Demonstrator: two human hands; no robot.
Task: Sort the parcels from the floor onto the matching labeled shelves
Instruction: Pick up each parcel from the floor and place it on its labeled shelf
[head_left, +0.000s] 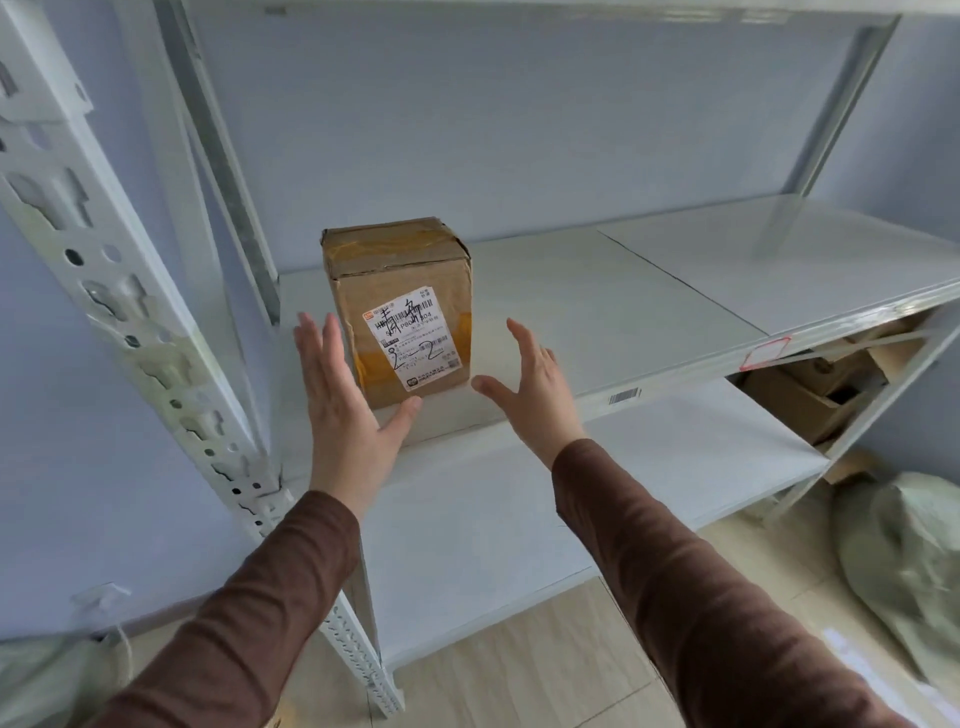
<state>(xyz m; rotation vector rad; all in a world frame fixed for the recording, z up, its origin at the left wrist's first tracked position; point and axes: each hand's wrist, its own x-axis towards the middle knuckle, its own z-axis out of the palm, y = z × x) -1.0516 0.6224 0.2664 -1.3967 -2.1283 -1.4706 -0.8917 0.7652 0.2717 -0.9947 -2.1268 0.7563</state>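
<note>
A brown cardboard parcel (400, 306) stands upright near the left end of the white middle shelf (597, 322), its white shipping label with handwritten marks facing me. My left hand (343, 389) is spread open just left of the parcel, the thumb tip at its lower front corner. My right hand (535, 389) is spread open to the right of the parcel, a small gap away from it. Neither hand holds anything.
A perforated white upright (130, 291) stands at the left. A red-edged label (766, 353) and a barcode sticker (623, 396) are on the shelf's front edge. More cardboard boxes (821, 395) sit on the lower shelf at right. A pale green sack (904, 561) lies on the wooden floor.
</note>
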